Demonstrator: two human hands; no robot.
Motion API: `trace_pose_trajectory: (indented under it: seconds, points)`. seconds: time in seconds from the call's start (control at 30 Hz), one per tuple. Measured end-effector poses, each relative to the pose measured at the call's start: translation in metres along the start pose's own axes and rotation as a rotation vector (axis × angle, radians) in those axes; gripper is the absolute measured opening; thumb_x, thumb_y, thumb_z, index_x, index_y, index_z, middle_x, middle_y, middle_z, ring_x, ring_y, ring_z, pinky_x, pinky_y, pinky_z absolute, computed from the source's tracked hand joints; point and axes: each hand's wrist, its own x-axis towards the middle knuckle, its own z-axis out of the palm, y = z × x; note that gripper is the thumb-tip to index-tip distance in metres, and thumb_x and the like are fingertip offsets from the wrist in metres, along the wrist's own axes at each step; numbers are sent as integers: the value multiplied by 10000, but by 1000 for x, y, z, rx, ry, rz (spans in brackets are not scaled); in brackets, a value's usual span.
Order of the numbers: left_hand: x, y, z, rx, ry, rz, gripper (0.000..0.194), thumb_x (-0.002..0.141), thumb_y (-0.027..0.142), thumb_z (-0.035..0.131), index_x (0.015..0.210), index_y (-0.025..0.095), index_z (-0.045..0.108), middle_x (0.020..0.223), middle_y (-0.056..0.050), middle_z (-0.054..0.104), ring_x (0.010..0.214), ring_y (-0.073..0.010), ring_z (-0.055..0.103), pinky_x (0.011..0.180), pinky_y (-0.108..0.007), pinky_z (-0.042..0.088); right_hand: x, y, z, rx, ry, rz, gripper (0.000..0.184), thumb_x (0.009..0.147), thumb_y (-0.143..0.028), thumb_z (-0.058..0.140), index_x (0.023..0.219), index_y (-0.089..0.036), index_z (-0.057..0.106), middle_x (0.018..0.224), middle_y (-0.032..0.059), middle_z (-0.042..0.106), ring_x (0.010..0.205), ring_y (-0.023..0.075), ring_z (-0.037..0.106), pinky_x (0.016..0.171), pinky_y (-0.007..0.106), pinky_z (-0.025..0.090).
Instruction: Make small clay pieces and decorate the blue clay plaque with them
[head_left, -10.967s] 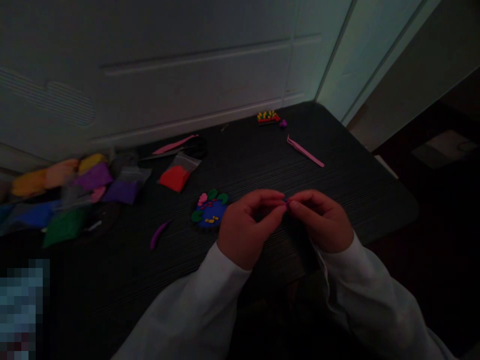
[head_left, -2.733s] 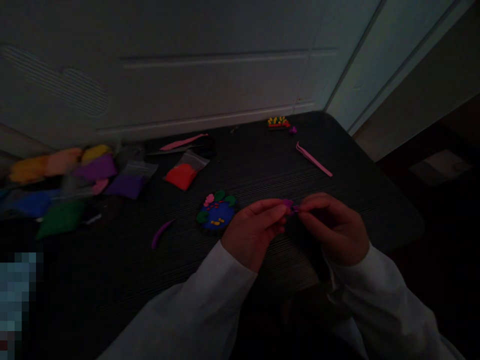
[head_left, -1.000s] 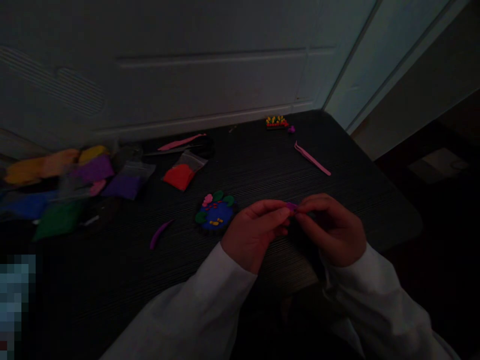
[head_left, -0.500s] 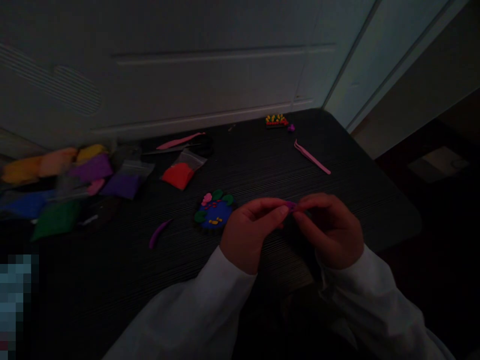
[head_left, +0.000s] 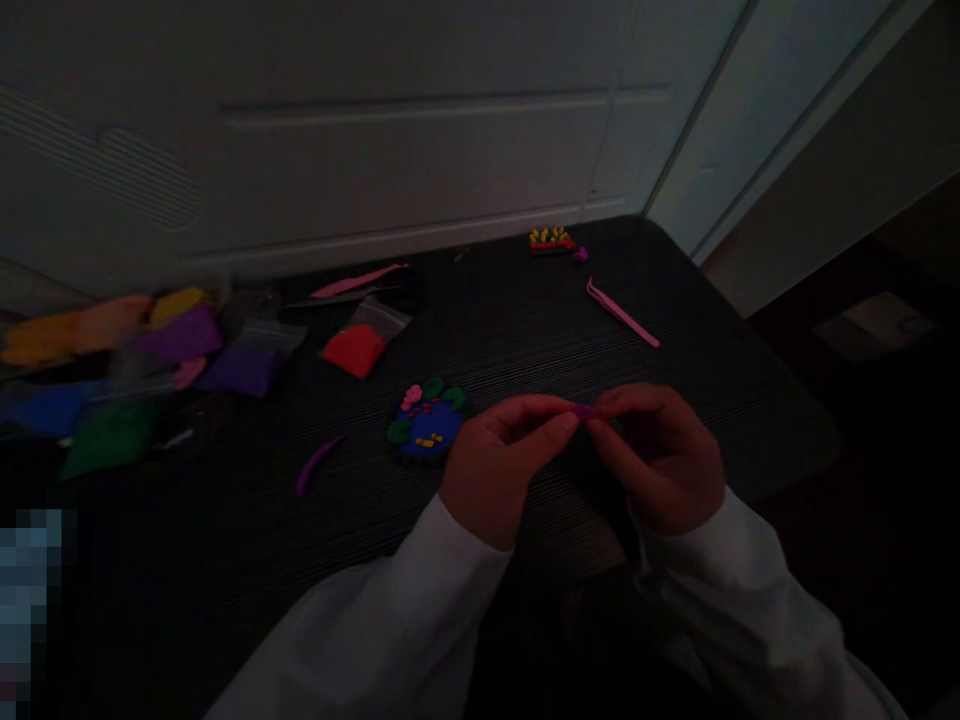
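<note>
A small purple piece (head_left: 583,411) is held just above the near side of a dark table (head_left: 720,400), between two bare hands. The left hand (head_left: 506,460) pinches its left end between thumb and forefinger; the right hand (head_left: 664,460) has thumb and forefinger closed on its right end. Fingertip grips probably suit something so small and seemingly soft, and leave it partly visible; its exact shape is hidden. Just left of the hands lies a blue pond model (head_left: 427,425), flat and apparently within easy reach. Farther left is a curved purple strip (head_left: 319,465). Beyond, a red bag (head_left: 360,345) lies toward the far left, and pink tweezers (head_left: 622,313) lie far right, perhaps set aside to leave working room.
</note>
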Motion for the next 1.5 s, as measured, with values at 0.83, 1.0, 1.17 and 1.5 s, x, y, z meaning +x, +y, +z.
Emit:
trace_pose_trajectory:
  seconds: [0.83,1.0,1.17,1.5]
  points:
    - [-1,2,2,-51,-13,-45,81,612,190,662,693,193,653,636,35,621,595,-71,527,603,-212,393,-1,-2,-1,32,-15,8,227,673,-68,580,841,-215,544,769,-4,548,729,129,534,645,281,435]
    - [1,3,4,-278,36,-164,98,577,160,682,661,171,633,650,32,603,610,-64,518,574,-195,378,-2,-5,-5,76,-1,62,233,736,-97,521,936,-215,536,797,4,560,728,115,541,659,265,450]
    - [0,4,6,-357,-17,-226,102,590,162,673,677,152,622,659,24,588,628,-69,513,597,-203,383,0,-5,-5,1,-69,24,171,720,-107,544,851,-213,577,769,-1,570,716,121,533,640,274,439]
    - [-1,3,6,-360,-38,-213,106,584,165,673,675,157,621,670,19,587,639,-82,507,598,-214,379,1,-4,-5,-25,-101,-5,172,689,-102,581,825,-208,575,738,-6,570,694,120,529,619,276,428]
